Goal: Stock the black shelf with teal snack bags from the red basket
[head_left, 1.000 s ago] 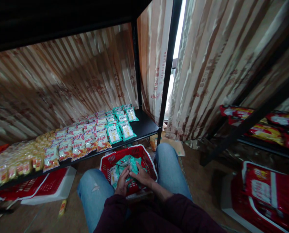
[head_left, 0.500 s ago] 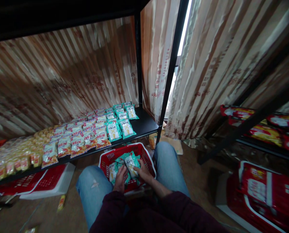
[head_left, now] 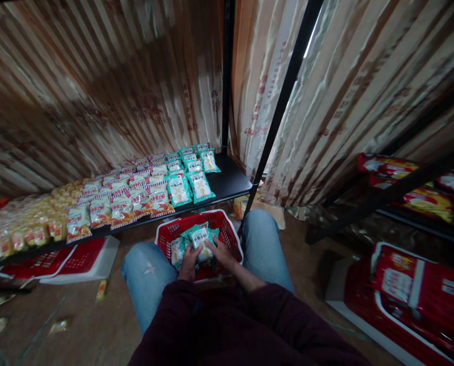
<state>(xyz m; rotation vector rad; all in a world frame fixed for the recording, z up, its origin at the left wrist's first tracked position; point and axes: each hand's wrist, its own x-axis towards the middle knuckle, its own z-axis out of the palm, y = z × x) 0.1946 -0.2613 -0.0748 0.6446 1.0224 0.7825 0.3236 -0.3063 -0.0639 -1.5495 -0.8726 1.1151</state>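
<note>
Packet (head_left: 201, 236) between left fingers (head_left: 191, 252) and right fingers (head_left: 217, 248)

You can read 小鱼小虾 in dark characters on the teal packet (head_left: 201, 235) between your left hand (head_left: 189, 262) and right hand (head_left: 222, 254). Ahead of them, shelved teal packets (head_left: 179, 189) bear the same words. Lettering on the striped-edge packets (head_left: 122, 209) ahead and left of your left hand, the curtain (head_left: 261, 101) beyond your right hand, and the red bag (head_left: 396, 284) well to its right is too unclear to read.
</note>
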